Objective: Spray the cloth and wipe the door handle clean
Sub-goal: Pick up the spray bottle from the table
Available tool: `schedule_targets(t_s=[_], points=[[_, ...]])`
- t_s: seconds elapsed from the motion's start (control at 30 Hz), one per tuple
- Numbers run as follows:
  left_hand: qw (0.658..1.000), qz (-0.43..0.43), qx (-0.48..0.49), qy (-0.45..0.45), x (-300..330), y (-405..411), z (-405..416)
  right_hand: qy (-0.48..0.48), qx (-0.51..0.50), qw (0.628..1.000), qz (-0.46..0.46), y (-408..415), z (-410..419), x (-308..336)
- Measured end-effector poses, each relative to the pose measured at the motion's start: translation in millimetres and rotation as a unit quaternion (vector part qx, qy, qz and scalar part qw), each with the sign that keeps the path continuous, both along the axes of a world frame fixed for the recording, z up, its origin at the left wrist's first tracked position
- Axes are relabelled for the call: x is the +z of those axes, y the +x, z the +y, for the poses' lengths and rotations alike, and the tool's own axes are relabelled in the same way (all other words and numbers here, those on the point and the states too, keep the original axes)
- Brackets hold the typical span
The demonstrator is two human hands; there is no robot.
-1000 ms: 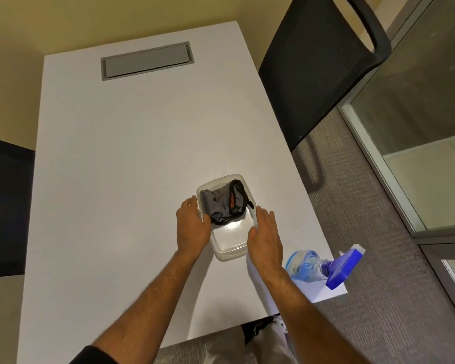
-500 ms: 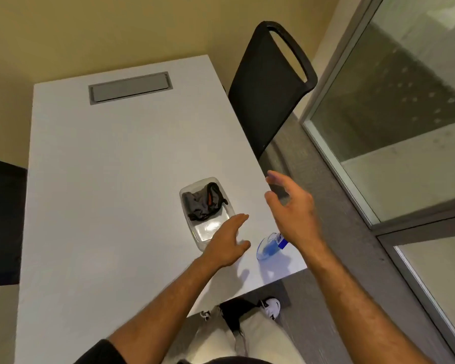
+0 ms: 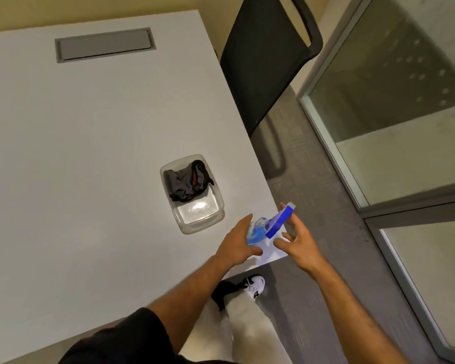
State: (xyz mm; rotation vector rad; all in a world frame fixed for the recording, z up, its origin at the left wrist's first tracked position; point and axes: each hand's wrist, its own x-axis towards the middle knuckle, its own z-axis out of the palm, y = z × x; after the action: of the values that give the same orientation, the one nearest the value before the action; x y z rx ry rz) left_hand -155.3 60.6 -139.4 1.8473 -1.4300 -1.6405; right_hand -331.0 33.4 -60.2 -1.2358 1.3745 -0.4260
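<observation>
One spray bottle (image 3: 267, 227) is sitting at the near right corner of the white table (image 3: 89, 153), very close to both the right edge and the near edge. It has a clear body with blue liquid and a blue spray head pointing to the far right. No writing on it is showing clearly enough to read.

Two hands are closing in around the bottle. The left hand (image 3: 238, 245) is lying with its palm down, fingers spread open, touching or almost touching the left side of the bottle's body. The right hand (image 3: 298, 241) is open too, fingers curled a little and spread, sitting just beside the spray head. I cannot tell if either hand is really gripping the bottle.

One dark grey cloth (image 3: 187, 181) is lying bunched up in the far half of one clear plastic tub (image 3: 202, 222). The tub is standing on the table a little to the far left of the bottle, near the right edge. A small orange tag is showing on the cloth, but it is too small to read.

Lots of open table is stretching to the left and far side. One grey flat panel (image 3: 105, 44) is sitting in the far part of the table. One black chair (image 3: 263, 59) is standing at the far right, beside the table. Grey carpet (image 3: 326, 271) is running between the table and a glass wall (image 3: 405, 101) on the right.
</observation>
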Motion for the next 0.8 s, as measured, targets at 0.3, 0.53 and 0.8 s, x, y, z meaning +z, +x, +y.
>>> schedule_targets(t_s=[0.3, 0.53, 0.8], points=[[0.998, 0.011, 0.033, -0.053, 1, -7, -7, -0.02, -0.031, 0.998, -0.042, 21, -13, 1], [0.991, -0.01, 0.02, -0.129, 33, 26, -19, -0.089, -0.055, 0.994, -0.036, 47, -26, 40], [0.971, -0.076, 0.046, -0.223, 77, 114, -46, -0.188, -0.04, 0.98, -0.046, 124, -57, 72]])
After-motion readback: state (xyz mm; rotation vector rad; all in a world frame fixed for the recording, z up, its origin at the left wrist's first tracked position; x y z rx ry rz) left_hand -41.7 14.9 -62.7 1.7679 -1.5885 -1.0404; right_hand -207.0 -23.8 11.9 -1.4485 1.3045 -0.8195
